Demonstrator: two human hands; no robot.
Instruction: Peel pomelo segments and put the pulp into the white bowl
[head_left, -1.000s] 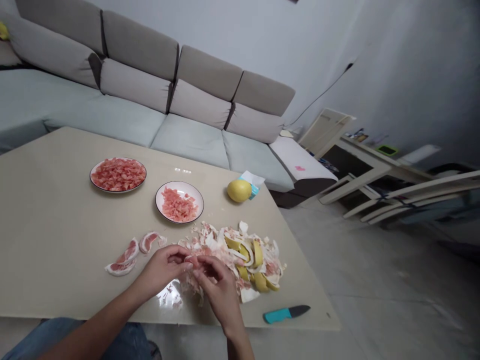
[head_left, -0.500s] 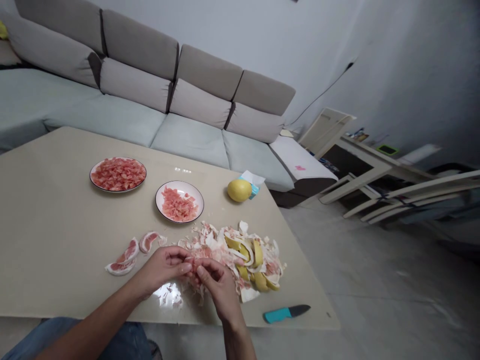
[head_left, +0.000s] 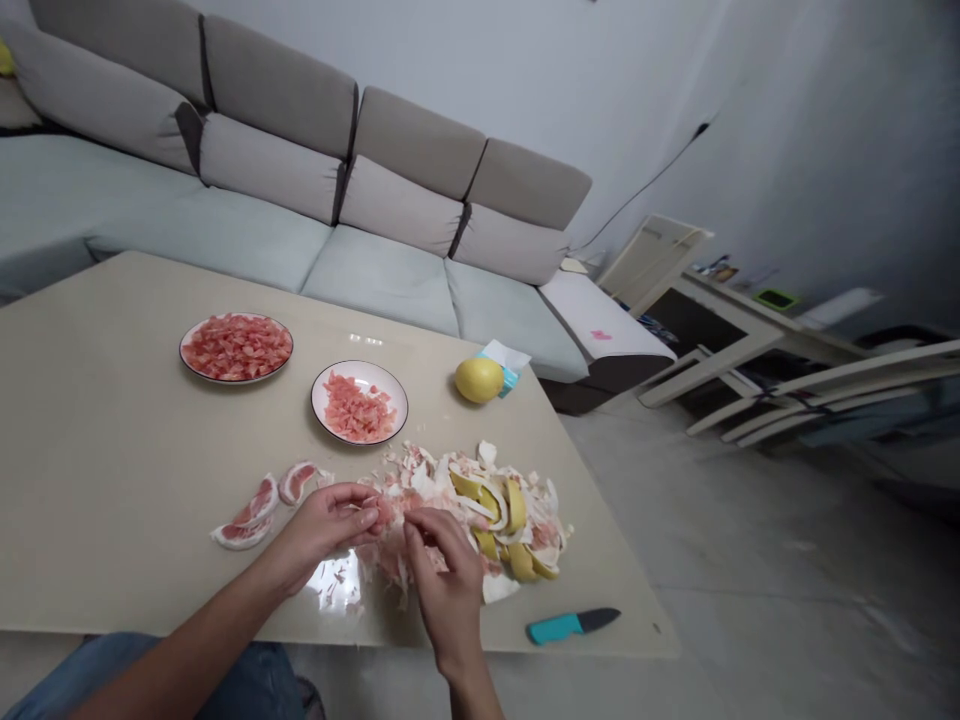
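- left hand [head_left: 326,522] is pinching a bit of pink pulp [head_left: 383,514] by the peels [head_left: 517,505]
- right hand [head_left: 450,562] is hovering just beside it, fingers [head_left: 442,530] curling in, can't tell if they're gripping anything
- knife [head_left: 573,626] is lying near the table [head_left: 112,450] edge

On the table [head_left: 112,430], peel pile [head_left: 487,503] between knife [head_left: 574,626] and 2 plates [head_left: 375,372], fruit segments [head_left: 241,535] left

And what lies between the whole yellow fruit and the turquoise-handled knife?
In the head view, a heap of white and yellow peel scraps lies between the yellow fruit and the knife.
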